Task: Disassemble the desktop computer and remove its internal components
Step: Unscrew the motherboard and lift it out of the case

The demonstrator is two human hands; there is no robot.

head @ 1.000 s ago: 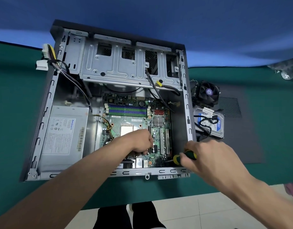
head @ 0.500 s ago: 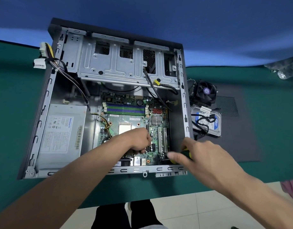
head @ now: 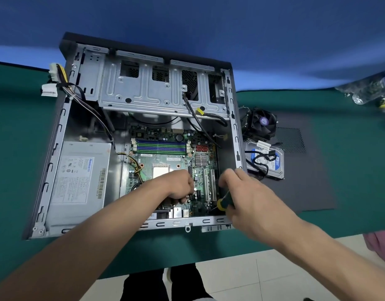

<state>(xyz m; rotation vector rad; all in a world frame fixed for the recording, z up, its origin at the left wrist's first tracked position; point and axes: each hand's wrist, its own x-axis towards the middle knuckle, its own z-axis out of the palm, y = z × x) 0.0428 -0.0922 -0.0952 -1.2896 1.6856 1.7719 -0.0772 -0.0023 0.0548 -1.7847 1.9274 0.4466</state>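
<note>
The open desktop case (head: 63, 118) lies on its side on the green table. Inside are the green motherboard (head: 165, 157), a grey power supply (head: 78, 181) at the left and a metal drive cage (head: 156, 92) at the back. My left hand (head: 179, 186) rests with curled fingers on the motherboard's near part; whether it holds anything is hidden. My right hand (head: 248, 196) grips a screwdriver (head: 223, 203) with a green and yellow handle, its tip down at the board's near right corner.
A hard drive (head: 271, 164) with black cables and a cooler fan (head: 262, 122) lie on a dark panel (head: 306, 187) right of the case. White connectors (head: 50, 90) on a cable bundle hang over the case's left wall. Plastic bottles (head: 373, 92) lie at the far right.
My right hand has shifted left and further into the case with the screwdriver, whose tip now points down at the board's near right corner. My left hand has stayed on the board.
</note>
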